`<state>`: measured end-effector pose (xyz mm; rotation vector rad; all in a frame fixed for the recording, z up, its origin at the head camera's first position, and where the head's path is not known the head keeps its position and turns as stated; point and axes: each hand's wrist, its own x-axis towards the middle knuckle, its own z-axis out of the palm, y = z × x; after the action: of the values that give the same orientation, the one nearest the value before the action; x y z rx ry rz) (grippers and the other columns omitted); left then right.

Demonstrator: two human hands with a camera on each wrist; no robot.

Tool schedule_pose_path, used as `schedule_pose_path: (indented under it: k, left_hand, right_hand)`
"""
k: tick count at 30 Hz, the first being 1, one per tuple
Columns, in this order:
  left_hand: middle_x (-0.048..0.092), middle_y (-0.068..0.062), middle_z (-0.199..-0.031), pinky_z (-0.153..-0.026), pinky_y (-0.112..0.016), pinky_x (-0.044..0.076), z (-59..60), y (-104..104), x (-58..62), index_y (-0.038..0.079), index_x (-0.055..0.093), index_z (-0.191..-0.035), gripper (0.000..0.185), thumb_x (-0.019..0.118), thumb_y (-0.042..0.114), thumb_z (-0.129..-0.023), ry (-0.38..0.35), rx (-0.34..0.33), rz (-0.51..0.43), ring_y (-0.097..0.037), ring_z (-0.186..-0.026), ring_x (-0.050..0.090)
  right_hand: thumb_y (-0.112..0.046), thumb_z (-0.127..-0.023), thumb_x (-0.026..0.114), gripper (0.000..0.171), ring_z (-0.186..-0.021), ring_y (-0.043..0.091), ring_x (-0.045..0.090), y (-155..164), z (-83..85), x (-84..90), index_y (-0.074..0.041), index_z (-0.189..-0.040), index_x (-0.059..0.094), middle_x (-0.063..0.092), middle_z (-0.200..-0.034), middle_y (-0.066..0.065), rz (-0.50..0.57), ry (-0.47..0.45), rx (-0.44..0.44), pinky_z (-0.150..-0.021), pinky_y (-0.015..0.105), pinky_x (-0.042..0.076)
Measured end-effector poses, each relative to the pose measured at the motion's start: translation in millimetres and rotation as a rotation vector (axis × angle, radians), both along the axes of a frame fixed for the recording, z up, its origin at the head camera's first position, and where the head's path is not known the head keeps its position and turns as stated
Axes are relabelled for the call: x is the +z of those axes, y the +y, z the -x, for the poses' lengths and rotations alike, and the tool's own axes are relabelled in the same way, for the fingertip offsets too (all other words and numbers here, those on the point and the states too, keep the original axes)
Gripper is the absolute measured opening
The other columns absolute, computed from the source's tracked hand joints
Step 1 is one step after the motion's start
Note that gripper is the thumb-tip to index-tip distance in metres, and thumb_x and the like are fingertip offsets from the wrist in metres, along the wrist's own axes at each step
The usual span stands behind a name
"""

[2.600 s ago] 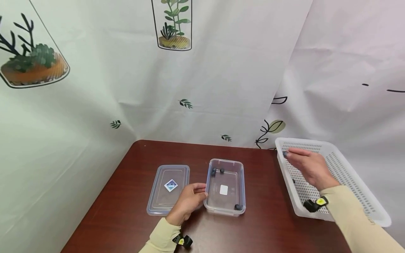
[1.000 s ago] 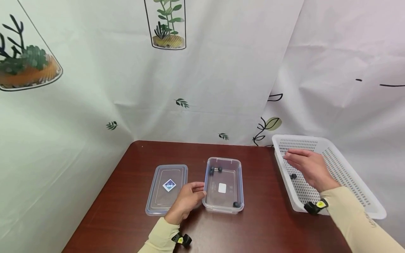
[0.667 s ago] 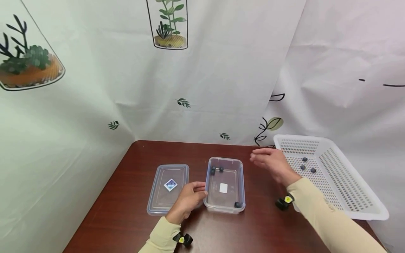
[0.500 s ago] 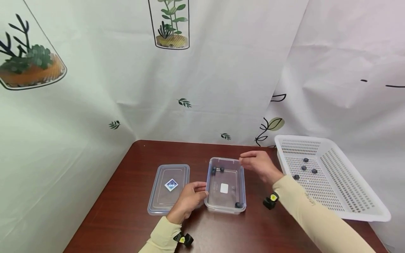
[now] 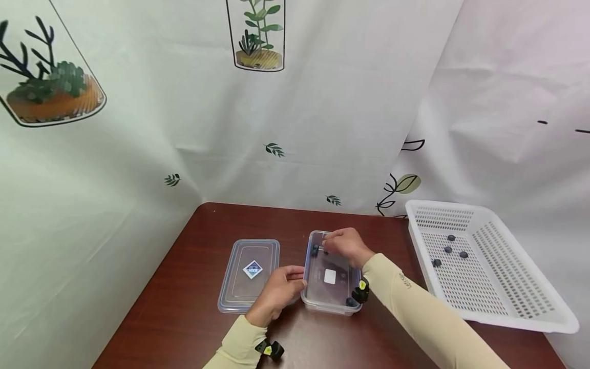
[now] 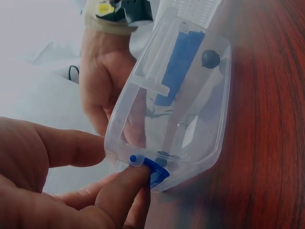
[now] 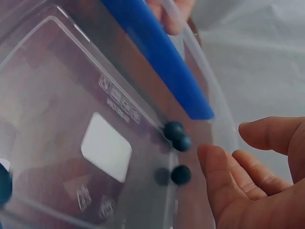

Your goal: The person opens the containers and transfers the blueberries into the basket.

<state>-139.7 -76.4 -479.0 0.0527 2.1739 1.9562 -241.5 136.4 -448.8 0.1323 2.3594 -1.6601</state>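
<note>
My left hand [image 5: 278,287] holds the left side of a clear plastic food container [image 5: 322,294], pinching it by its rim and blue clip [image 6: 157,171] in the left wrist view. Over the container's far end is my right hand [image 5: 348,246]. Its thumb and fingers stand apart in the right wrist view, with nothing visible between them. Several dark blueberries lie in the container: a close group [image 7: 178,138] at the far end and one blueberry [image 5: 351,302] in the near right corner. The right hand partly covers the far end in the head view.
Left of the container lies its clear lid [image 5: 249,256], with a blue diamond label. A white perforated basket [image 5: 544,325] on the right holds several blueberries [image 5: 463,254]. A patterned white cloth [image 5: 350,128] hangs behind the brown table [image 5: 184,307].
My right hand, which pinched a blueberry at the basket in the oldest frame, has moved left over the container. The basket's blueberries are now uncovered. The left hand keeps its hold.
</note>
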Motion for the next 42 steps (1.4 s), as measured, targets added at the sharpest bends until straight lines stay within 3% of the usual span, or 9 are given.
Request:
schedule_pose_path:
  k: [6,15,25,42]
  left_hand:
    - [0.067,-0.031,-0.124,-0.083,-0.028,0.057,-1.0,0.2,0.7,-0.016,0.061,-0.132,0.044,0.067,-0.002,-0.091,0.013,-0.01,-0.013,-0.023,-0.105,0.066]
    - [0.068,-0.03,-0.122,-0.084,-0.027,0.056,0.1,-0.6,-1.7,-0.016,0.062,-0.131,0.044,0.067,-0.003,-0.089,0.01,-0.008,-0.024,-0.022,-0.105,0.066]
    - [0.067,-0.031,-0.122,-0.085,-0.027,0.057,-0.2,-0.1,-0.9,-0.017,0.061,-0.131,0.044,0.067,-0.005,-0.09,0.014,-0.022,-0.021,-0.023,-0.106,0.066]
    - [0.069,-0.029,-0.121,-0.084,-0.03,0.057,1.4,1.3,-2.5,-0.015,0.063,-0.13,0.041,0.067,-0.003,-0.091,0.019,-0.002,0.007,-0.022,-0.105,0.066]
  right_hand:
    - [-0.009,-0.09,0.071,0.023,-0.097,0.023,0.075,-16.0,0.1,-6.8,0.004,-0.108,0.079,0.077,-0.112,0.015,-0.077,0.001,0.021,-0.086,0.039,0.063]
    - [0.003,-0.087,0.069,0.02,-0.092,0.024,0.077,-23.8,6.4,-20.2,0.014,-0.103,0.075,0.078,-0.105,0.022,0.082,-0.093,-0.046,-0.083,0.039,0.065]
    - [0.004,-0.082,0.069,0.015,-0.074,0.013,0.071,-27.8,5.7,-28.1,0.011,-0.094,0.077,0.074,-0.087,0.009,0.062,-0.056,-0.053,-0.074,0.033,0.065]
    - [0.005,-0.082,0.078,0.02,-0.075,0.013,0.072,-27.8,3.4,-30.0,0.011,-0.101,0.076,0.074,-0.091,0.008,0.097,-0.047,0.002,-0.074,0.033,0.065]
